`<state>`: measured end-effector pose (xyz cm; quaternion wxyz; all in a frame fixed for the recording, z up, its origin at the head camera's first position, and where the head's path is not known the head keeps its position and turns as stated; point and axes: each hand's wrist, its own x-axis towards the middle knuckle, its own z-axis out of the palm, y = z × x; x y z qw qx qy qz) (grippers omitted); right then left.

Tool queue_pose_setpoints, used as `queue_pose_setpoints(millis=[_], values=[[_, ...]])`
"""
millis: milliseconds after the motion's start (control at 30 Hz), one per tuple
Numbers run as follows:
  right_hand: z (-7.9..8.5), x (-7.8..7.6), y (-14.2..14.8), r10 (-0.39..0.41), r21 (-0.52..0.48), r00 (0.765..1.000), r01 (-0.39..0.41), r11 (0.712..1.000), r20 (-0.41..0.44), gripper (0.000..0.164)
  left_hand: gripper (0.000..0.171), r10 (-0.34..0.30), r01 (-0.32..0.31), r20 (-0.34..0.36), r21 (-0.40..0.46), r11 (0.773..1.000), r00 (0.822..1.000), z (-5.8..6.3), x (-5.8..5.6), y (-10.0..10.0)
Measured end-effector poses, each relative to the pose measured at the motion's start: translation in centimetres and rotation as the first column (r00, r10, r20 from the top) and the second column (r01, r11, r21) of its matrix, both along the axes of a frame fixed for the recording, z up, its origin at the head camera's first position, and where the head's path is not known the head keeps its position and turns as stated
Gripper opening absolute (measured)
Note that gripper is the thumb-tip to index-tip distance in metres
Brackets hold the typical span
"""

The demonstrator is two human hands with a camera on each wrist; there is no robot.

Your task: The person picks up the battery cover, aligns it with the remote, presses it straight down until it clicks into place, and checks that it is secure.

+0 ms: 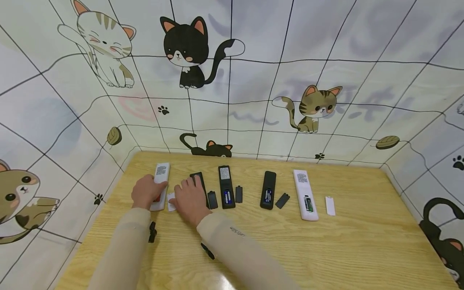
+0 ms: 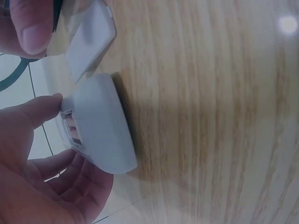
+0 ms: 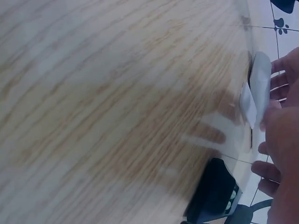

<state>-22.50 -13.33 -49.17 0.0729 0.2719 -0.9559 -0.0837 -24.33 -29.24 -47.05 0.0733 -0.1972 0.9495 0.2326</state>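
Observation:
At the left end of the row, my left hand (image 1: pixel 144 191) grips a white remote control (image 1: pixel 162 172) lying back up, thumb on one side and fingers on the other. Its battery compartment opening (image 2: pixel 72 128) shows in the left wrist view. A white battery cover (image 1: pixel 170 206) lies just right of this remote. My right hand (image 1: pixel 190 200) is above the table with loosely bent fingers, its thumb close to that cover. Partly hidden under the right hand is a black remote control (image 1: pixel 202 184), seen in the right wrist view with batteries (image 3: pixel 231 199) inside.
Further right lie two black remotes (image 1: pixel 225 183) (image 1: pixel 269 181) and a white remote (image 1: pixel 303 187), all with batteries showing. Loose covers (image 1: pixel 212 200) (image 1: pixel 239 194) (image 1: pixel 282 200) (image 1: pixel 330 206) lie beside them. A cat-patterned sheet (image 1: pixel 253 80) walls the wooden table (image 1: pixel 344 249).

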Motion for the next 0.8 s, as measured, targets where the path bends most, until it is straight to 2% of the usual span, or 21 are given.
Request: queue_pose_setpoints(millis=[133, 267, 400, 533, 667, 767, 800], values=[[-0.3, 0.0, -0.2, -0.026, 0.002, 1.000, 0.025, 1.000, 0.009, 0.052, 0.054, 0.025, -0.025, 0.001, 0.031, 0.999, 1.000, 0.1, 0.3, 0.0], [-0.4, 0.0, -0.3, -0.043, 0.045, 0.997, 0.041, 0.998, 0.058, 0.063, 0.059, 0.062, -0.059, -0.012, 0.139, 0.988, 0.998, 0.1, 0.9, -0.2], [-0.3, 0.1, -0.3, -0.039, 0.053, 0.994, 0.033, 0.998, 0.104, 0.064, 0.060, 0.093, -0.083, -0.025, 0.259, 0.962, 0.995, -0.1, 1.3, -0.5], [-0.2, -0.1, -0.4, -0.003, 0.034, 0.988, -0.003, 0.999, 0.154, 0.053, 0.061, 0.121, -0.110, -0.012, 0.339, 0.934, 0.993, -0.6, 1.2, -1.0], [-0.1, -0.3, -0.4, 0.022, 0.012, 0.985, -0.024, 1.000, 0.173, 0.043, 0.066, 0.174, -0.161, 0.010, 0.427, 0.890, 0.985, -1.1, 1.1, -1.7], [0.2, -0.4, -0.2, 0.039, -0.031, 0.984, -0.034, 0.999, 0.174, 0.042, 0.070, 0.181, -0.169, 0.018, 0.455, 0.875, 0.983, -1.4, 1.1, -2.4], [0.3, -0.4, -0.2, 0.047, -0.052, 0.984, -0.038, 0.998, 0.174, 0.041, 0.072, 0.173, -0.164, 0.022, 0.452, 0.877, 0.985, -1.4, 1.1, -2.7]])
